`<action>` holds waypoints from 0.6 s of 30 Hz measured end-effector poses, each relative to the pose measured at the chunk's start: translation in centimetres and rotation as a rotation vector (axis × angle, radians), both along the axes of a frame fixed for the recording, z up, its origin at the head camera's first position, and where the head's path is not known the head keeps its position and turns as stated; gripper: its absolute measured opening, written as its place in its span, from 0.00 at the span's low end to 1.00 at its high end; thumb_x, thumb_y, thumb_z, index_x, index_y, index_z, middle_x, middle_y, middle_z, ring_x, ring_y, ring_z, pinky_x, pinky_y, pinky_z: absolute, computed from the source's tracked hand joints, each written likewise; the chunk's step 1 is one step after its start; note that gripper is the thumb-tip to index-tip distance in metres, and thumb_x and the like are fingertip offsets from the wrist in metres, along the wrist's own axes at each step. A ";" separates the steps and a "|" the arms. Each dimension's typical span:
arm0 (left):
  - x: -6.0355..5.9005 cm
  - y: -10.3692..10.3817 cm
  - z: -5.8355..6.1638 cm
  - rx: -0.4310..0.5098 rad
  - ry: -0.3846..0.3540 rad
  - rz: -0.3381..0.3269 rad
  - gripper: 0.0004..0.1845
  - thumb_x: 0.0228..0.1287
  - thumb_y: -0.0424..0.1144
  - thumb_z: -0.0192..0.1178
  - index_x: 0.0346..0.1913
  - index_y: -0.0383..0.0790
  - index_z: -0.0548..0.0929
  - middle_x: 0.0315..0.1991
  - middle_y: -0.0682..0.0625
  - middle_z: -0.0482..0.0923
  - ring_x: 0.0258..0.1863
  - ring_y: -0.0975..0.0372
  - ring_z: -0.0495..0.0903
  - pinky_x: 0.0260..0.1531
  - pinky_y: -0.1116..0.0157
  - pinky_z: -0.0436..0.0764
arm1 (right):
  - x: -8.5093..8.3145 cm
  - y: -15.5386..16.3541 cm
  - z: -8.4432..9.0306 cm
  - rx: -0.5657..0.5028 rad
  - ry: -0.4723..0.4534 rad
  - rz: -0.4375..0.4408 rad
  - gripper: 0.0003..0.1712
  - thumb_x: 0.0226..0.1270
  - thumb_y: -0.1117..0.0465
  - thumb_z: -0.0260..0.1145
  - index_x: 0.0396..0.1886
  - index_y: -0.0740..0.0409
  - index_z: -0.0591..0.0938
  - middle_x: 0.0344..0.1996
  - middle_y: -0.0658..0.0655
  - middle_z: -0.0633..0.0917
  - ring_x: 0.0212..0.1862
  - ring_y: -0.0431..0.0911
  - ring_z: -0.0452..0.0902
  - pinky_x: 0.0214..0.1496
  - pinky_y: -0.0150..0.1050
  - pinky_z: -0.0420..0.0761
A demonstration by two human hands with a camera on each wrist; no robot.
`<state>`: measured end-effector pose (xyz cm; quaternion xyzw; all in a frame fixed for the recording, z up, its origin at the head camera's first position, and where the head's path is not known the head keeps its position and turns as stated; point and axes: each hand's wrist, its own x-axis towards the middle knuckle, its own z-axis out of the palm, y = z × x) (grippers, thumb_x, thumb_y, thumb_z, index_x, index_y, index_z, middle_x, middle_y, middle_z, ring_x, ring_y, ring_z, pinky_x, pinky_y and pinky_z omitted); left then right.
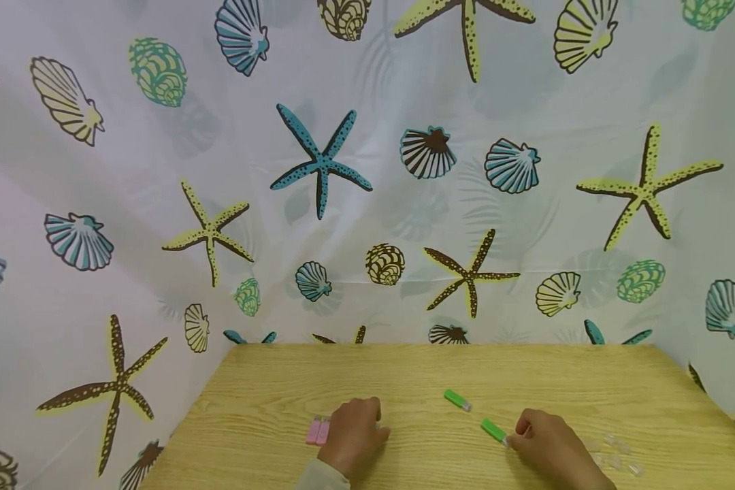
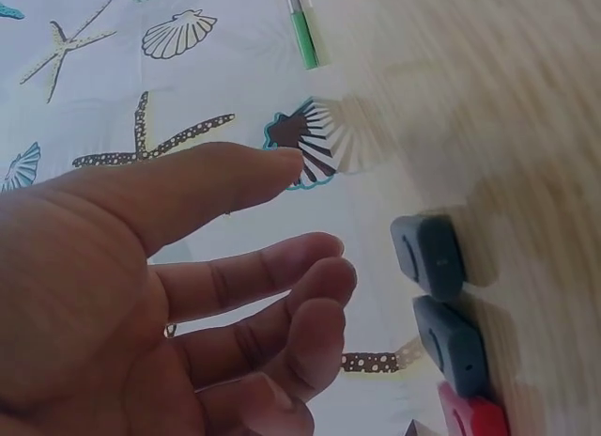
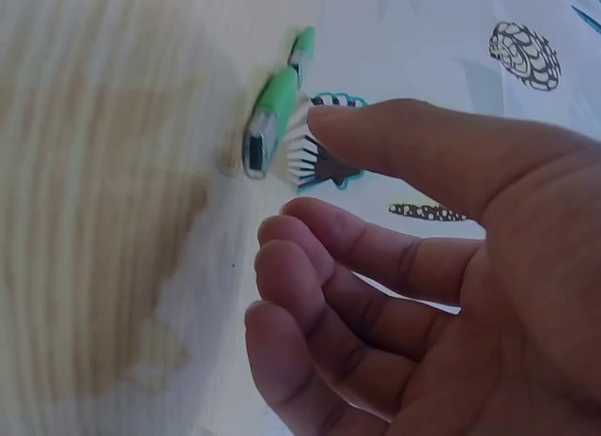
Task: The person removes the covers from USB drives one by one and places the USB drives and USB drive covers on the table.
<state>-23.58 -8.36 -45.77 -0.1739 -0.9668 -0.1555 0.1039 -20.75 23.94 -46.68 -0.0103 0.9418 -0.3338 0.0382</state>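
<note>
Two green USB flash drives lie on the wooden table: the farther one (image 1: 456,399) and the nearer one (image 1: 493,431), metal plugs bare. My right hand (image 1: 548,442) is beside the nearer drive's plug; in the right wrist view its thumb and loosely bent fingers stand apart with nothing between them. My left hand (image 1: 355,432) hovers over the table with loosely bent fingers, holding nothing. Two pink flash drives (image 1: 314,431) lie beside it, partly covered. In the left wrist view, two dark blue-grey blocks (image 2: 432,256), probably more drives, stand in a row with a pinkish-red one (image 2: 474,413).
Several small clear pieces, cap-like, (image 1: 635,469) lie on the table (image 1: 269,381) right of my right hand. A white cloth (image 1: 373,88) printed with shells and starfish rises along the table's back and sides.
</note>
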 end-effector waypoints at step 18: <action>0.4 0.9 0.5 0.014 -0.065 -0.047 0.11 0.51 0.44 0.73 0.28 0.44 0.81 0.24 0.56 0.80 0.19 0.66 0.74 0.18 0.66 0.71 | -0.2 -1.1 -0.9 0.065 0.008 0.007 0.11 0.57 0.60 0.71 0.26 0.58 0.76 0.24 0.50 0.78 0.27 0.44 0.70 0.32 0.42 0.74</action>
